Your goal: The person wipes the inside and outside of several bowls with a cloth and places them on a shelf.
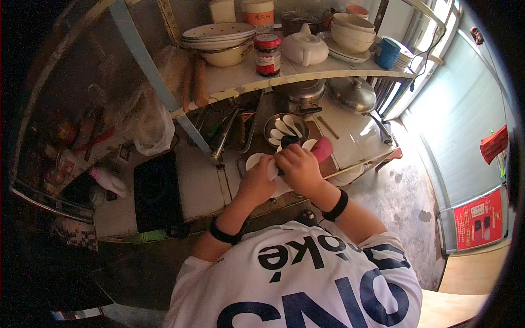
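Note:
My left hand (257,184) grips a small white dish (272,169), probably a cup or spoon, held in front of my chest above the counter edge. My right hand (300,167) is curled against its other side. A black item (290,142), perhaps a cloth, pokes out past my right fingers; its full shape is hidden. Beside that hand lies a pink object (322,150), too covered to name. A white bowl (255,160) sits just beyond my left hand. Behind both hands, a metal bowl (302,121) holds several white soup spoons (282,127).
A shelf (246,85) overhangs the counter, bearing a white teapot (304,48), stacked bowls (352,35) and a red-lidded jar (268,55). Under it stand a steel pot (299,93) and a lidded pan (353,95). A black induction cooker (158,192) lies left.

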`<state>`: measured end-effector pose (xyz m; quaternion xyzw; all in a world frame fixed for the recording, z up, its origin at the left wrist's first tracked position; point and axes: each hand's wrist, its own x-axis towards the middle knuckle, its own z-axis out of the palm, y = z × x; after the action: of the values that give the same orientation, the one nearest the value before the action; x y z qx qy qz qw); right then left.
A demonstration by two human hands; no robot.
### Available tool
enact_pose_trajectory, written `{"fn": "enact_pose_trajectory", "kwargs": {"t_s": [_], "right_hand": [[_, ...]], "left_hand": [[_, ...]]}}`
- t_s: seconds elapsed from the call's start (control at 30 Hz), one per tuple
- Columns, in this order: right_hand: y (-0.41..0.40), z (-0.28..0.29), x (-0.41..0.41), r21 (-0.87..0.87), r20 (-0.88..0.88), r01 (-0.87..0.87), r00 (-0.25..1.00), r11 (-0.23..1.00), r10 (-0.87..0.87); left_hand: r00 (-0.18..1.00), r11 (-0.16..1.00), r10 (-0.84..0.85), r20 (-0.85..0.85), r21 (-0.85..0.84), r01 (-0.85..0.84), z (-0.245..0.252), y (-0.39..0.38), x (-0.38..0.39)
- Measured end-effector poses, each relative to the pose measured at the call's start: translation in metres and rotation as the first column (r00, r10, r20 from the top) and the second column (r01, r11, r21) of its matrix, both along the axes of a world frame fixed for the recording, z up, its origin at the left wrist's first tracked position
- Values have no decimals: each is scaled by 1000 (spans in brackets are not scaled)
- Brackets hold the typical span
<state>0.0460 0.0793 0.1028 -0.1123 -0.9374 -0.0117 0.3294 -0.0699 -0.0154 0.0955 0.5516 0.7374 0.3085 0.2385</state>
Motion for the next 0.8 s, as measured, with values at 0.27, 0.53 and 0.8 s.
{"fn": "enact_pose_trajectory", "kwargs": {"t_s": [0.27,0.53,0.8], "right_hand": [[22,-46,-24,-934,-55,29,973,355,-224],[-14,-47,-42,-971,-70,-110,981,-214,-183],[16,-35,-24,-473,-17,133,987,871,-160]], "left_hand": [[733,848,66,677,349,-400,-7,1,-7],[609,725,201,767,301,-619,-26,0,-15],[984,943,177,-24,288,-163,-2,-22,-9]]}}
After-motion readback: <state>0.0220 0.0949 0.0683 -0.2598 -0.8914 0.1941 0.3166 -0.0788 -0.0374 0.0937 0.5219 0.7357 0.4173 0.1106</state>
